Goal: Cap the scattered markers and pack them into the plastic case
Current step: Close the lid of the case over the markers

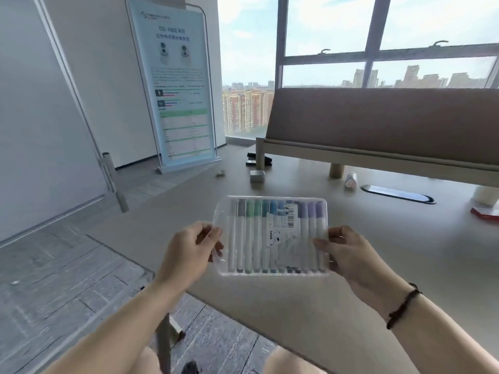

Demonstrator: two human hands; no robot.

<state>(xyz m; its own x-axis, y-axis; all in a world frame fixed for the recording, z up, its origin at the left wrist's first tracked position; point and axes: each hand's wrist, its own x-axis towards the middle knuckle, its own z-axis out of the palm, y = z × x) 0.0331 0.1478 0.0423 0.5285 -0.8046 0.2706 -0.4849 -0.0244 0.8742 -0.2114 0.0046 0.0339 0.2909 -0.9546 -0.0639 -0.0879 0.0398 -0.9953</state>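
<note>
A clear plastic case (270, 203) is held up above the near part of the table, its lid side facing me. Inside lies a row of several capped markers (249, 238) with white barrels and grey, green, blue and purple caps. A white barcode label (283, 225) sticks on the lid. My left hand (189, 252) grips the case's left edge with curled fingers and thumb. At the right edge, my right hand (348, 252) holds it the same way, its thumb on the lid. No loose markers show on the table.
The beige table (378, 252) carries a small metal tin (257, 176), a black stapler (258, 159), a white bottle lying down (351, 180), a cable slot (397, 193) and a red box (484, 213). A padded divider (378, 125) stands behind. A banner (175, 85) stands on the floor at left.
</note>
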